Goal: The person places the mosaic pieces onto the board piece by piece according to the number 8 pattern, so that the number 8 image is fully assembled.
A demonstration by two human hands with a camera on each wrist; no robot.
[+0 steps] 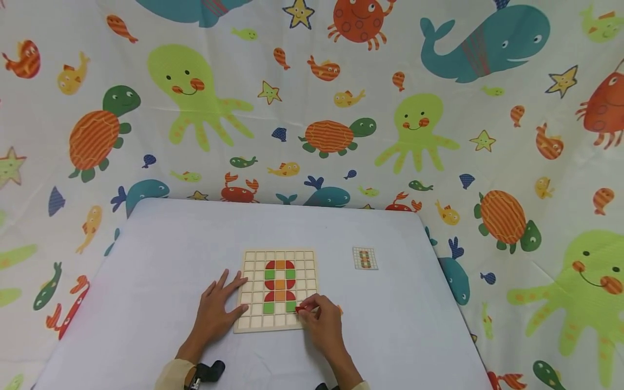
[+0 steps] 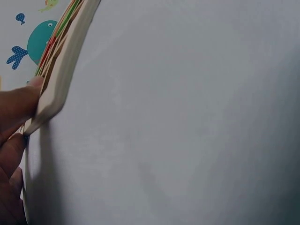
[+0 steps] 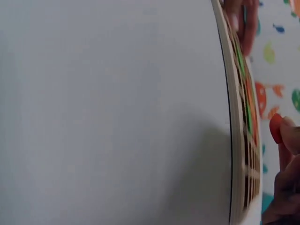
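A square wooden grid board (image 1: 256,321) lies on the white table, with red rounded, green and orange square tiles (image 1: 280,284) set in its middle columns. My left hand (image 1: 214,309) rests at the board's left side, fingers spread, with thumb and fingertips touching the edge; the thumb (image 2: 18,105) also shows in the left wrist view. Over the lower right cells, my right hand (image 1: 323,325) pinches a small red tile (image 3: 275,128) between thumb and finger. That tile's full shape is hidden by the fingers. Something orange (image 1: 340,310) peeks out beside the right hand, mostly hidden.
A small printed card (image 1: 372,265) with a grid and a coloured pattern lies right of the board. Behind the white table (image 1: 414,325) hangs a cloth (image 1: 273,114) printed with sea animals. Black devices (image 1: 210,372) are strapped at the wrists.
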